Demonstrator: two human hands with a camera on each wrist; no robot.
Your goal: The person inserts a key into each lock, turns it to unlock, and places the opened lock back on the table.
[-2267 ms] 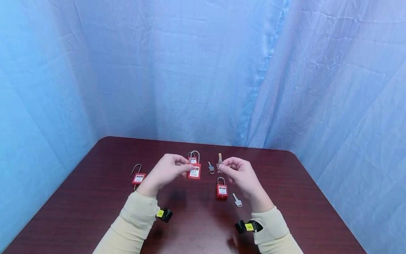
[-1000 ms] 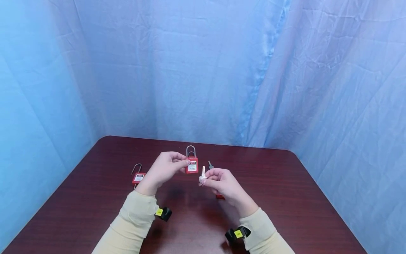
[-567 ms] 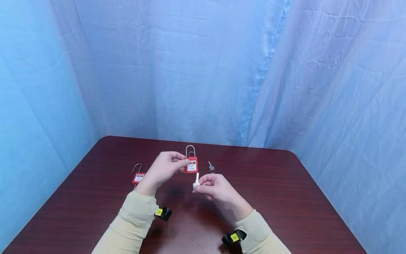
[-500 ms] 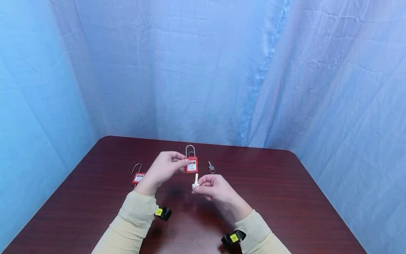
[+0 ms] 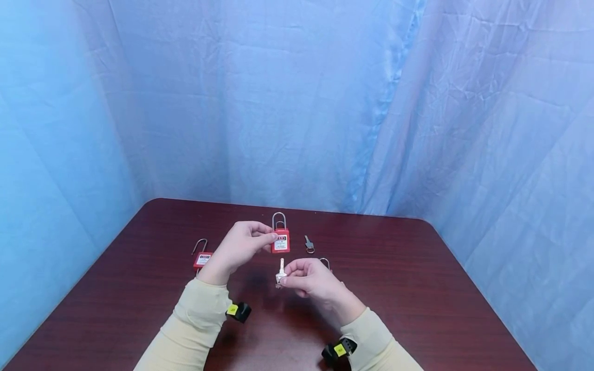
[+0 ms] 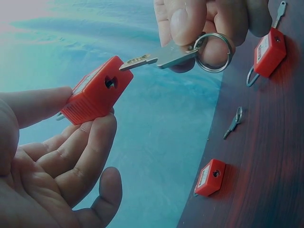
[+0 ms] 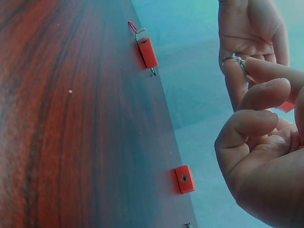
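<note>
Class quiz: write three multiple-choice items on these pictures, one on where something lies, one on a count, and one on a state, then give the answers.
1. Where is the loose key?
A. in the left hand
B. flat on the table, beyond the right hand
C. hanging from a shackle

2. How many red padlocks does the left wrist view show?
A. one
B. two
C. three

3. The key with the ring, pinched by the right hand, is:
A. pushed fully into the keyhole
B. outside the keyhole, its tip at the bottom of the held padlock
C. lying on the table

Answers:
1 B, it lies on the wood with no hand touching it.
2 C, one is in the left hand's fingers and two are on the table.
3 B, the keyhole shows dark and empty beside the tip.
</note>
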